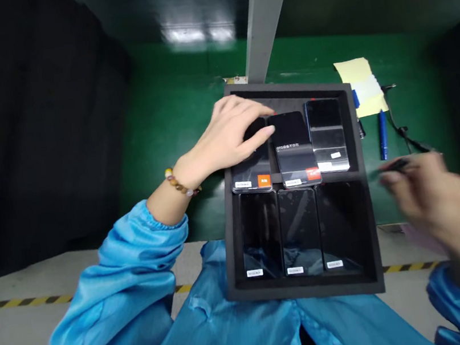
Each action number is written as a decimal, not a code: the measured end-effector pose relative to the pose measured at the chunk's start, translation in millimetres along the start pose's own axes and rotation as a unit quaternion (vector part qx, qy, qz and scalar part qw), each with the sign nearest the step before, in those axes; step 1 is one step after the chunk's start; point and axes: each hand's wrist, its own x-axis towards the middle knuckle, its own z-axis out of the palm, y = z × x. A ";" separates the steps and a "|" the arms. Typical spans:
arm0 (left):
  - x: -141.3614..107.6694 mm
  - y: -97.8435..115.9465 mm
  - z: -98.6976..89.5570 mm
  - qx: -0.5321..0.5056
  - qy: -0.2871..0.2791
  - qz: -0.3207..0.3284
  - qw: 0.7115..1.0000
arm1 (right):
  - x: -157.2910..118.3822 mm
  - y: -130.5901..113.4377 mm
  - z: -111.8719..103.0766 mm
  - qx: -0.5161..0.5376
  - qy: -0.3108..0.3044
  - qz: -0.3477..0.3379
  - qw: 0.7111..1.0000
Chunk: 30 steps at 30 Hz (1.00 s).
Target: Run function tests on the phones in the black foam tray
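Note:
A black foam tray (307,286) holds several smartphones in two rows. My left hand (237,128) lies over the upper-left phone (251,168), partly hiding it. Its fingers are apart, with thumb and index fingertips at the left edge of the upper-middle phone (292,128), which sits slightly askew with white text and an orange label on its lit screen. To the tray's right, my right hand (427,189) is blurred; its fingers pinch a small black piece (399,164), perhaps a plug, whose kind is unclear. The upper-right phone (326,129) and lower phones (299,225) have dark screens.
The tray overhangs the front edge of a green table (168,107). A grey metal post (269,11) stands behind it. At right lie yellow paper (355,70), a blue pen (383,135) and a black cable (400,127). Dark cloth (30,110) hangs at left.

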 end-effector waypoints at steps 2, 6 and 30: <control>27.0 7.4 9.2 0.015 -0.041 0.015 0.999 | 5.6 -36.6 28.0 0.027 -0.014 -0.122 0.992; 70.3 11.7 32.7 0.028 -0.083 -0.003 0.996 | 14.3 -70.8 47.3 0.048 -0.034 -0.241 0.969; 78.9 12.3 39.0 -0.054 -0.056 -0.014 0.997 | 33.7 -79.7 36.6 0.007 -0.061 -0.265 0.962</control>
